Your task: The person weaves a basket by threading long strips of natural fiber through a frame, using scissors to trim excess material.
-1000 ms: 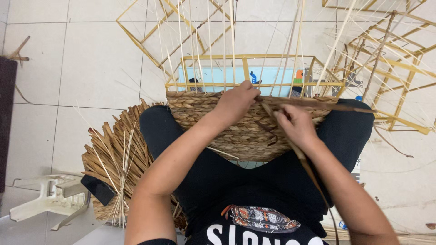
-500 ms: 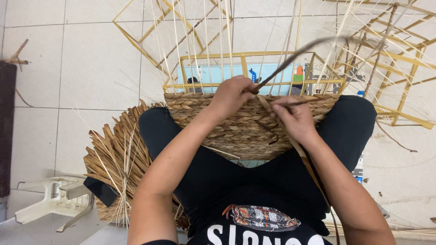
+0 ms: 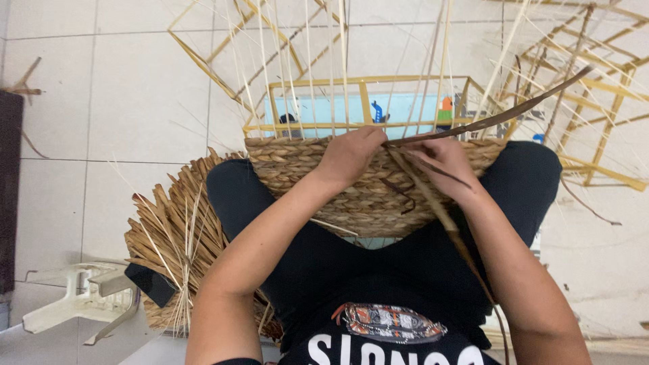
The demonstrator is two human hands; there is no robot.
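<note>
Half-woven basket of brown braided straw (image 3: 351, 192) rests on the person's lap at the centre of the view, its finished band curving from knee to knee, with thin pale upright stakes (image 3: 307, 67) rising from its rim toward 12 o'clock. The left hand (image 3: 351, 154) lies on the upper edge of the weave, fingers curled down over the rim in a closed grip that presses the braid. Just beside it, toward 3 o'clock, the right hand (image 3: 443, 162) pinches a long dark-brown flat straw strand (image 3: 514, 111), its grip closed on the near end. The strand runs from between the two hands out toward 2 o'clock, tilted upward over the right knee. A second length of the same fibre trails from under the right hand toward 5 o'clock along the forearm.

Behind the stakes, at 12 o'clock, stands a yellow bamboo frame (image 3: 365, 101) with a pale blue panel inside it. More yellow bamboo frames (image 3: 595, 88) lie on the white tiled floor (image 3: 122, 88) at 2 o'clock. At 8 o'clock, a bundle of dry tan straw leaves (image 3: 179, 236) fans out on the floor beside the left thigh, touching the leg. Farther out, at 8 o'clock near the edge, a white plastic stool (image 3: 74, 304) lies tipped over.
</note>
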